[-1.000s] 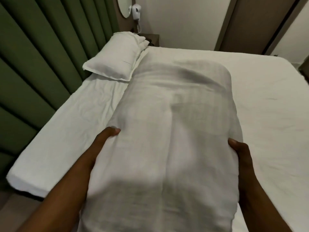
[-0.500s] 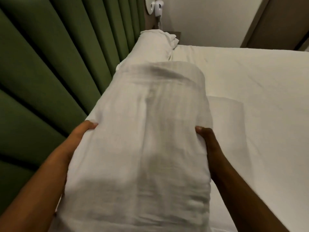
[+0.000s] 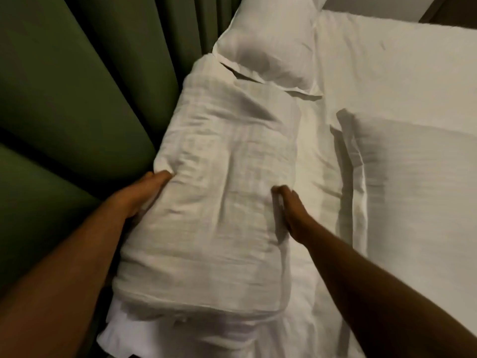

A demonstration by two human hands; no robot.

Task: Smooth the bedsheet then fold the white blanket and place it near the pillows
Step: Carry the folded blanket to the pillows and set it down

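Pressing against the two long sides of the folded white blanket (image 3: 219, 202), the fingers are the nearest thing to read: those of the left hand (image 3: 136, 197) lie together and straight, the tips nudged into a crease at the blanket's left edge, the palm partly tucked under the fold so that a true grasp cannot be told. The right hand (image 3: 291, 213) stands on edge at the blanket's right side, fingers extended and close together, flat to the cloth rather than curled round it. Both forearms run in from the bottom corners. The blanket itself lies on the white bedsheet (image 3: 317, 177) along the bed's left margin, a thick, rumpled oblong, its far end touching and slightly overlapping the near corner of the upper pillow (image 3: 271, 40). A second pillow (image 3: 418, 202) lies to the right, apart from the blanket, with a creased strip of sheet between them. Dark green padded panels (image 3: 77, 99) rise along the left, just beside the blanket. At the near left corner the sheet's edge shows beneath the blanket's end.
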